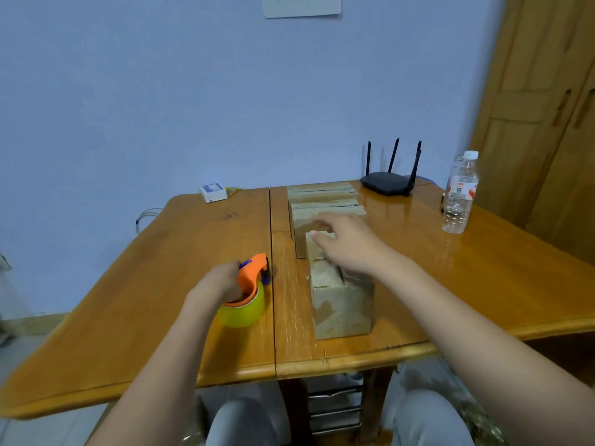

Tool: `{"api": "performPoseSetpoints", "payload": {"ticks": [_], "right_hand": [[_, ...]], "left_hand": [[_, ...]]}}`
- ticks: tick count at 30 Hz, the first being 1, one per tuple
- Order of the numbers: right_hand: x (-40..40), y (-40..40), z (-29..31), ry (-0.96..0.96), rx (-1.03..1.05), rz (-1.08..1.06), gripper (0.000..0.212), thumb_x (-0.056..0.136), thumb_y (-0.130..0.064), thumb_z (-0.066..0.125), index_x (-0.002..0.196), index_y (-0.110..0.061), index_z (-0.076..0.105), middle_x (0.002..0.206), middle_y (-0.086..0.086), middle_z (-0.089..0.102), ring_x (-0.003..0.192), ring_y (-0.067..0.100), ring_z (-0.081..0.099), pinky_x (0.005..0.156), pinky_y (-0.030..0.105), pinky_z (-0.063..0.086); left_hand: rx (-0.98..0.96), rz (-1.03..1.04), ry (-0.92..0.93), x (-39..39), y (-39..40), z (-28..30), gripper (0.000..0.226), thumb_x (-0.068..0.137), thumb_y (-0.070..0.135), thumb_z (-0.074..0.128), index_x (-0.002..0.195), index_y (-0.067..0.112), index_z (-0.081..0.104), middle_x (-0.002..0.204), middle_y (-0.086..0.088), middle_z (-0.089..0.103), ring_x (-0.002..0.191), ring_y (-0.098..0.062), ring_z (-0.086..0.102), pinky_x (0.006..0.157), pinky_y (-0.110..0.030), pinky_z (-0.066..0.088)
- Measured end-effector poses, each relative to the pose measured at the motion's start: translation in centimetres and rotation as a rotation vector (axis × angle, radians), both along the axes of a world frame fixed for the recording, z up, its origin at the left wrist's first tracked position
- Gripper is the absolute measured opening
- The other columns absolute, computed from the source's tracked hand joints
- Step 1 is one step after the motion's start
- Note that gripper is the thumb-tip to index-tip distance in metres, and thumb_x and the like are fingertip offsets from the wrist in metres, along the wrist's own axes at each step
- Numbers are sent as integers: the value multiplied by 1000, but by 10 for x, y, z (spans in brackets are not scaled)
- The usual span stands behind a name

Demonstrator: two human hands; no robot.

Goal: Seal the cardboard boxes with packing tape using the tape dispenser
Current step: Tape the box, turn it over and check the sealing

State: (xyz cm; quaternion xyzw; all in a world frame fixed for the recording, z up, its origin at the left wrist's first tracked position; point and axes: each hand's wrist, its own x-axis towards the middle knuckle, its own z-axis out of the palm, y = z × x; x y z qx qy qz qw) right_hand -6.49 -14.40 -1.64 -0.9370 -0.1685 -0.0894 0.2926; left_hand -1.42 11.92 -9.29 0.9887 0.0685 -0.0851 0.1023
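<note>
Gleaming wooden table (193,239), blue wall (161,91)

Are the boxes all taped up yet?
Not yet. The two far boxes look closed, though tape on them is hard to make out. The left hand grips the tape dispenser; the right hand reaches over the near box, whose top seam looks open.

2 bare forearms reach in from below, with no sleeves showing on either. The left hand (222,280) and right hand (349,243) wear no gloves. Light grey trousers (425,416) cover both knees.
</note>
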Motion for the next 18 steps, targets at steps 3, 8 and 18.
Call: {"api": "performPoseSetpoints", "payload": {"ticks": [3, 8, 18], "right_hand": [[6, 20, 3, -41, -13, 22, 39, 104, -28, 52, 141, -16, 55, 137, 3, 61, 125, 18, 57, 105, 32, 45], [6, 26, 6, -111, 13, 36, 25, 102, -22, 57, 123, -15, 67, 119, 1, 69, 108, 12, 62, 96, 27, 50], [-4, 32, 35, -54, 173, 144, 29, 80, -29, 84, 98, -15, 66, 85, -2, 66, 72, 6, 57, 68, 24, 48]], "left_hand": [[-45, 38, -65, 3, 7, -6, 50, 81, 30, 81, 122, 12, 60, 115, -7, 65, 98, -24, 62, 81, -33, 54], [-250, -48, -26, -7, 14, 5, 59, 85, 32, 77, 137, 21, 51, 128, -4, 61, 114, -25, 58, 93, -37, 50], [-779, -463, 67, -54, 12, 73, 39, 101, 13, 56, 136, 30, 53, 118, -1, 70, 105, -25, 68, 84, -36, 56]]}}
